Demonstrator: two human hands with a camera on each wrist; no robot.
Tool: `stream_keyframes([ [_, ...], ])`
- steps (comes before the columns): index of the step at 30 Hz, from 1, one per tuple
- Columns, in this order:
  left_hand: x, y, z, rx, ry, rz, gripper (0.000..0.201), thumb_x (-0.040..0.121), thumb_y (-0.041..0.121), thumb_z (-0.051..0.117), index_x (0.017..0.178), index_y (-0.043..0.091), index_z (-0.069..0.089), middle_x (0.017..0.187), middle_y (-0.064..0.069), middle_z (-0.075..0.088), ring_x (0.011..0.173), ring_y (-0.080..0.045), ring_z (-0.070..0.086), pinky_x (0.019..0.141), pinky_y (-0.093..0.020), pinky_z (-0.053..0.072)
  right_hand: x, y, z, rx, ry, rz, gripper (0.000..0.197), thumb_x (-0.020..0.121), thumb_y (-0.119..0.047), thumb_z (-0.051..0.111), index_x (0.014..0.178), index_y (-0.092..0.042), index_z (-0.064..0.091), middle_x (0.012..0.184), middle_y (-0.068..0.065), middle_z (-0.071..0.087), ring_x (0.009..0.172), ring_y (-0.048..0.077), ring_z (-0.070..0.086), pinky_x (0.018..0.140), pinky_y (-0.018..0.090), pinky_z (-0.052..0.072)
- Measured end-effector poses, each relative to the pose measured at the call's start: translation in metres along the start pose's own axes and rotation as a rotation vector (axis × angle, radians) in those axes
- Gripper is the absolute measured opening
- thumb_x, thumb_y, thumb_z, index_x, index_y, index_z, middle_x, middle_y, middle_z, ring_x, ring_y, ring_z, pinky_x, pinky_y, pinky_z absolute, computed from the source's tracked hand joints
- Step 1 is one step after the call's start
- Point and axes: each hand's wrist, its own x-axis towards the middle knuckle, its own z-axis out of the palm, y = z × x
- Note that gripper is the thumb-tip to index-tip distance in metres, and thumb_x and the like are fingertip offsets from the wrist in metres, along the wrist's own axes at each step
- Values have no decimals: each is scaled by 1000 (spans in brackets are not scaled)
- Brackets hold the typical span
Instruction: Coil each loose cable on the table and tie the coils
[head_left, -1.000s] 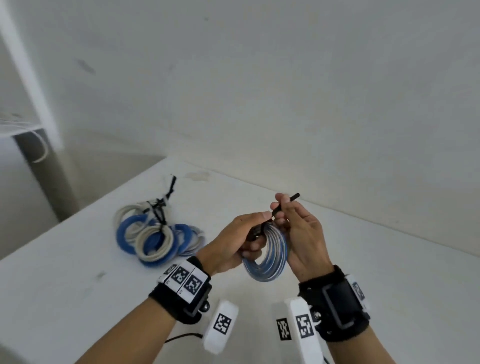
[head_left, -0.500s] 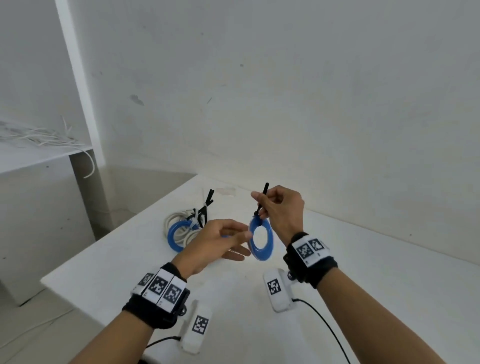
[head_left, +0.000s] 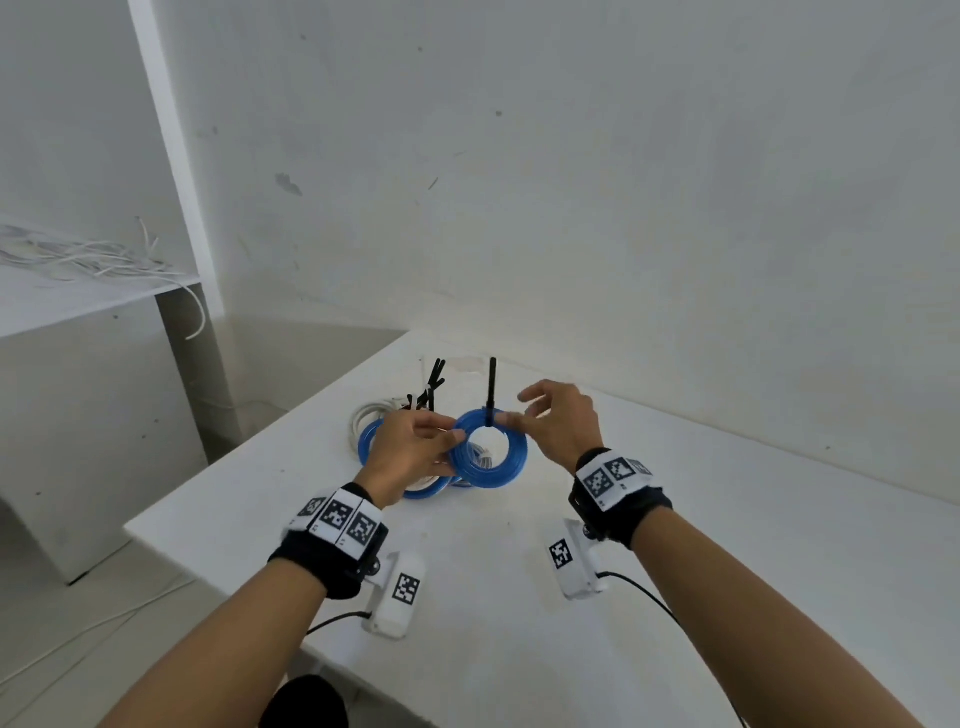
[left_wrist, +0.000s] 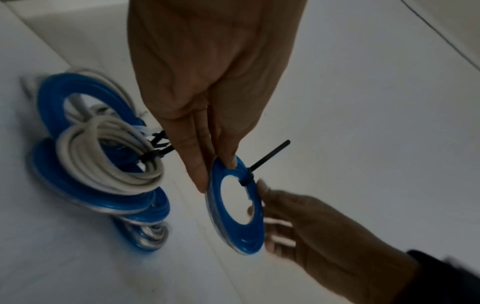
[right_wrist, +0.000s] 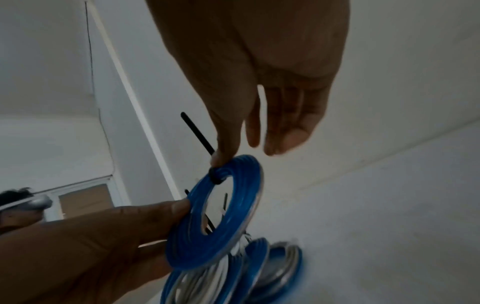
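A small blue cable coil (head_left: 493, 475) bound by a black zip tie (head_left: 491, 384) hangs upright above the white table (head_left: 727, 545). My left hand (head_left: 452, 434) pinches its left rim between thumb and fingers; the left wrist view shows that grip (left_wrist: 221, 170) on the coil (left_wrist: 233, 242). My right hand (head_left: 519, 410) is at the coil's upper right. Its thumb tip touches the coil (right_wrist: 187, 251) beside the tie (right_wrist: 197, 133), and its other fingers (right_wrist: 272, 133) are spread and relaxed. The tie's tail (left_wrist: 270, 153) sticks out free.
A pile of tied blue and white coils (head_left: 374, 436) lies on the table just behind and left of the held coil, also in the left wrist view (left_wrist: 103, 164). A side shelf with loose white wires (head_left: 93, 260) stands at left. The wall runs close behind the table.
My right hand held the coil by the tie's tail; it has let go of the tail. My left hand has taken the coil's rim, and the coil now hangs nearer the pile.
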Motion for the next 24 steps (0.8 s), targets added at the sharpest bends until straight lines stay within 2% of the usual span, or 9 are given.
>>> stream_keyframes([
  [3,4,-12,-1,1,52,-59,33,88,4,76,115,-7,63,96,-22,75,80,-28,76,67,-37,64,-4,15,13,-5,-189,100,15,87,-29,81,83,-16,73,83,17,77,77,33,76,80,46,63],
  [6,10,-27,3,224,110,-8,32,87,2,77,117,-3,65,91,-14,73,78,-22,73,64,-28,62,-3,29,28,-34,-179,143,16,86,-23,81,74,-18,72,82,21,76,76,36,76,80,47,63],
  [10,12,-37,12,730,94,185,33,85,6,79,117,2,72,100,-11,75,89,-20,70,84,-34,58,-6,45,43,-99,-183,195,15,87,-23,79,89,-11,71,88,19,77,76,33,77,79,45,63],
  [12,14,-37,14,900,101,230,36,84,11,80,119,6,72,100,-9,75,94,-21,68,88,-35,56,-7,50,47,-106,-176,209,16,87,-22,80,84,-11,68,88,18,76,75,33,76,77,46,63],
  [15,17,-33,16,992,91,218,40,86,16,79,125,10,68,105,-6,73,101,-22,67,90,-36,53,-5,56,50,-106,-199,214,17,86,-17,81,77,-15,66,91,17,76,80,33,76,77,47,63],
  [17,15,-28,19,1100,109,228,32,92,23,73,121,13,69,108,-3,73,103,-21,66,86,-34,53,-3,57,50,-117,-227,224,14,86,-17,81,90,-11,70,98,15,75,85,33,75,77,45,64],
  [19,11,-19,25,1190,187,277,25,97,32,66,117,17,68,108,1,71,101,-19,66,77,-31,50,0,59,48,-143,-229,224,35,86,-24,81,114,-9,67,107,12,72,95,30,73,83,43,62],
  [21,7,-11,35,1182,226,352,26,100,37,60,118,20,66,110,2,71,101,-18,66,75,-29,48,-2,59,38,-279,-249,185,48,88,-34,78,128,-13,62,119,8,68,110,27,66,95,38,55],
  [24,4,0,61,1129,144,425,25,100,43,57,112,24,67,103,4,73,96,-18,68,77,-33,53,-10,60,14,-522,-329,135,53,92,-44,70,136,-20,55,134,7,60,126,26,54,104,38,46],
])
